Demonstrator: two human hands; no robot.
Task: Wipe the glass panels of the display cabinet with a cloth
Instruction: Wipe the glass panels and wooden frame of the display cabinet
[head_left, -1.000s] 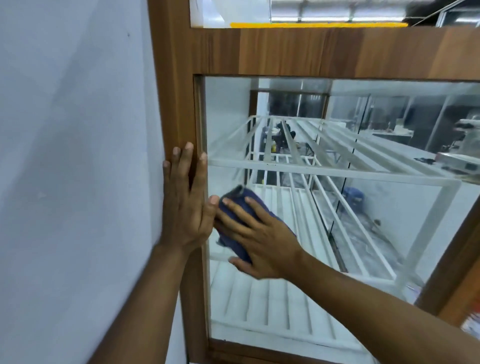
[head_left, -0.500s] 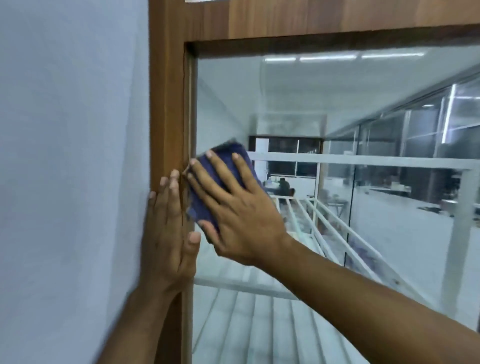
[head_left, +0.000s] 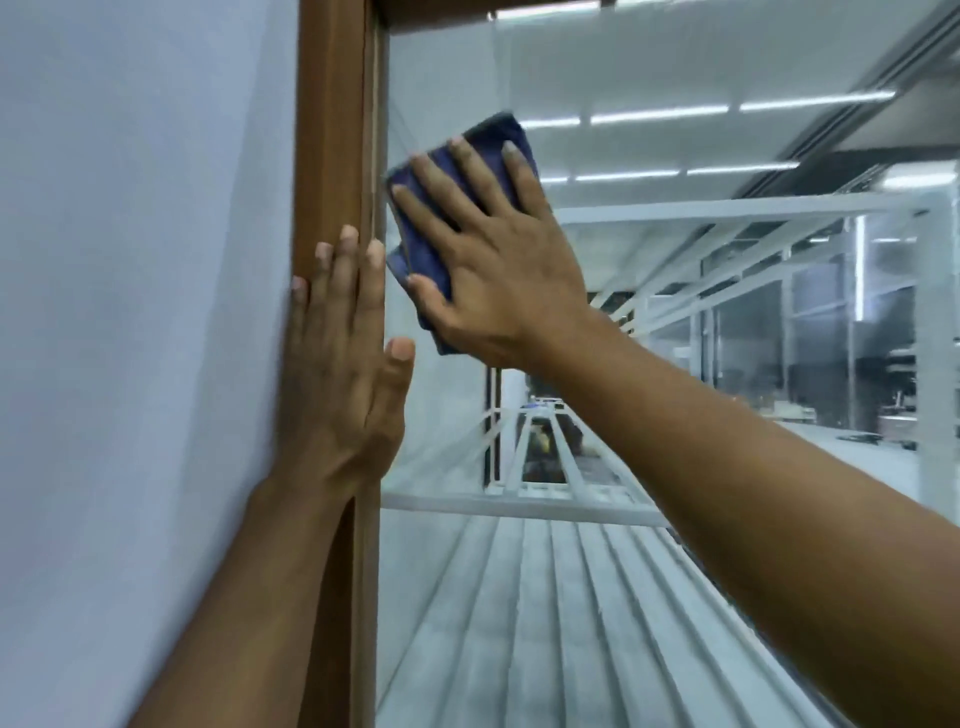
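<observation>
R hand (head_left: 498, 270) flat on the cloth (head_left: 423, 244), fingers (head_left: 470, 171) spread wide and straight, thumb low on the cloth's near edge; pressing, not pinching. Prob. spread like that to keep the folded cloth flat vs the glass panel (head_left: 447, 78) and cover more area per pass. Dark blue cloth sits under R palm + fingers, its top corner poking out just past the fingertips, its left edge just beside the wooden frame (head_left: 332, 130), so this looks like upper-left corner work on the panel. L hand (head_left: 343, 364) holds nothing, fingers (head_left: 345, 270) straight and close together, flat on the frame, pinky side over onto the pale wall (head_left: 130, 312), thumb out over the glass edge below the R thumb; likely bracing the body while reaching up. Hidden/unclear: most of the cloth is under the R hand, so fold count n/a; frame top cut off above the R fingertips; panel bottom + right side out of shot. Ceiling-light reflections mix w/ the white rack (head_left: 545, 597) behind the glass, so can't tell smears or which bits are already clean. Slight blur on the frame edges.
</observation>
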